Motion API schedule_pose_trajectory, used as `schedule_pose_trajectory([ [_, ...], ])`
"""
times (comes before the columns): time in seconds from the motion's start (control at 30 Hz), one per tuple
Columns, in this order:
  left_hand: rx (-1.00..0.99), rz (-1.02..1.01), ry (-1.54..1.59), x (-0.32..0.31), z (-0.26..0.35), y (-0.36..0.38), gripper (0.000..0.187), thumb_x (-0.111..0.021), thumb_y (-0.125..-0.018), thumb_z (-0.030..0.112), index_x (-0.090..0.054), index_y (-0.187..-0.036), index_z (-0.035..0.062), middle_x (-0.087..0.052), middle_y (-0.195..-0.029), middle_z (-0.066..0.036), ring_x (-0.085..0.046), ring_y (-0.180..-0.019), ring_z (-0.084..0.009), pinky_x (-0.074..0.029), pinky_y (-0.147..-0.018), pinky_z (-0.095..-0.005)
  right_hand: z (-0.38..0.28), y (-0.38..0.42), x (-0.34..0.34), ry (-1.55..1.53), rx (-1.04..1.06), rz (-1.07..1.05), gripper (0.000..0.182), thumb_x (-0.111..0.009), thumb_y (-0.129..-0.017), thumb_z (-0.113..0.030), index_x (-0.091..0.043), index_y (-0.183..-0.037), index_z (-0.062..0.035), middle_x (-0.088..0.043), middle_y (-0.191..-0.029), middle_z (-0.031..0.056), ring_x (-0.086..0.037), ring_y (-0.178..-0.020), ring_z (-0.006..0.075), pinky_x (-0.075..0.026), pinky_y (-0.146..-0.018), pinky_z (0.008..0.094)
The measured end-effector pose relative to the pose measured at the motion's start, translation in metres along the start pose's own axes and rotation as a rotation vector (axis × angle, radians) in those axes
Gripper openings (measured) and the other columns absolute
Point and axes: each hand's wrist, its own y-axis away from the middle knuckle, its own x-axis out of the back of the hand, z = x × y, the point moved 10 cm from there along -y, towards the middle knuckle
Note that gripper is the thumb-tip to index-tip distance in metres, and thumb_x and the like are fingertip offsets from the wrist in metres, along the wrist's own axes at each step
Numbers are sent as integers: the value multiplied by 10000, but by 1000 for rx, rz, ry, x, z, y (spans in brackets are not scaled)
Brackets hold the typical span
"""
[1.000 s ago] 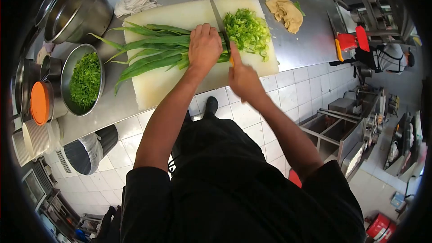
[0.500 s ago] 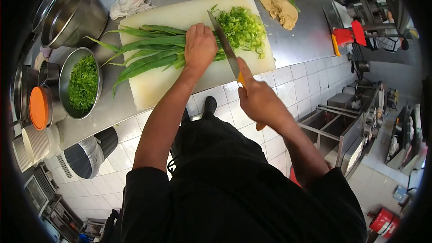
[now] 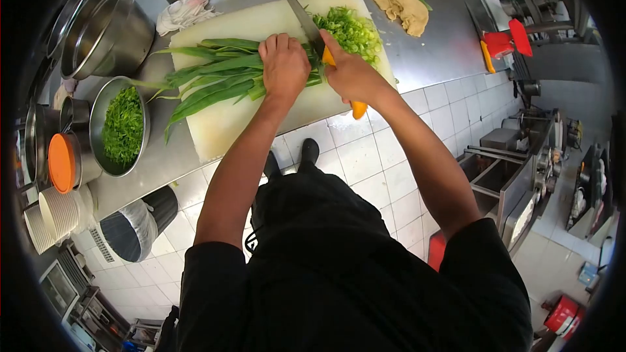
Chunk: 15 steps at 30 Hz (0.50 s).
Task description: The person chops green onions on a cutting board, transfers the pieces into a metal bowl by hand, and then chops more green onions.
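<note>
My left hand (image 3: 285, 68) presses down on a bunch of long spring onions (image 3: 215, 81), its fingers curled over their cut end. In my right hand (image 3: 355, 75) is a kitchen knife (image 3: 303, 16) with an orange handle; its blade lies across the bunch just right of my left fingers and points to the far side. The spring onions rest on a white cutting board (image 3: 205, 133), their leaf tips hanging past its left edge. A heap of sliced spring onion (image 3: 349, 31) sits on the board beyond my right hand.
Left of the board stand a steel bowl of chopped greens (image 3: 122, 124), a large steel pot (image 3: 117, 36) and an orange lid (image 3: 62, 163). A crumpled white cloth (image 3: 186, 10) touches the far left side. A tan cloth (image 3: 401, 8) lies on the steel counter (image 3: 437, 45) at right.
My right hand and the knife have moved forward, away from my body, so the blade tip now reaches past the board's far edge. My left hand stays on the bunch.
</note>
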Motion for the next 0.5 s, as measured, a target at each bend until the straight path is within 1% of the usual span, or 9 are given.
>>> schedule_pose_trajectory([
  [0.1,44,-59,33,-5,-4,2,53,-639,-873,74,-659,-876,25,-585,-936,-127,-555,-960,-332,-428,-877,-458,-17,40,5,15,-105,-47,748,-473,-956,-121,-187,-1647,-119,-708,-803,244,-680,-577,296,-581,-634,435],
  [0.2,60,-81,46,-10,-5,2,114,-621,-874,101,-682,-864,6,-585,-934,-129,-551,-958,-322,-426,-888,-458,-13,60,-3,140,-114,-40,741,-466,-962,-122,-182,-1646,-105,-706,-808,255,-681,-584,322,-579,-654,449],
  [0.23,55,-78,53,-10,-4,2,117,-618,-875,102,-683,-867,5,-586,-937,-129,-551,-958,-322,-427,-888,-457,-15,67,-5,164,-59,8,735,-460,-964,-116,-181,-1643,-85,-701,-802,260,-678,-588,337,-574,-675,464],
  [0.33,56,-84,57,-9,-6,3,126,-611,-880,106,-686,-872,5,-590,-946,-131,-552,-961,-321,-428,-888,-454,-17,88,-9,119,-108,-25,738,-456,-965,-109,-173,-1646,-93,-697,-799,264,-676,-595,349,-570,-690,472],
  [0.37,62,-96,56,-9,-6,3,129,-608,-882,107,-686,-873,5,-592,-950,-131,-552,-963,-321,-428,-888,-454,-12,95,-11,129,-89,-7,745,-458,-966,-86,-165,-1650,-125,-698,-804,263,-680,-595,369,-572,-695,493],
  [0.47,72,-106,72,-11,-5,3,96,-624,-879,95,-676,-891,15,-592,-963,-128,-555,-973,-325,-429,-880,-461,-24,123,-12,39,-348,-197,759,-480,-924,-60,-180,-1619,-2,-690,-923,368,-693,-833,517,-538,-871,566],
  [0.5,78,-105,77,-12,-8,3,81,-634,-877,87,-670,-900,20,-590,-969,-126,-557,-977,-327,-430,-877,-464,-14,120,-18,81,-234,-118,757,-488,-926,-55,-185,-1619,-18,-687,-875,361,-687,-793,522,-536,-833,588],
])
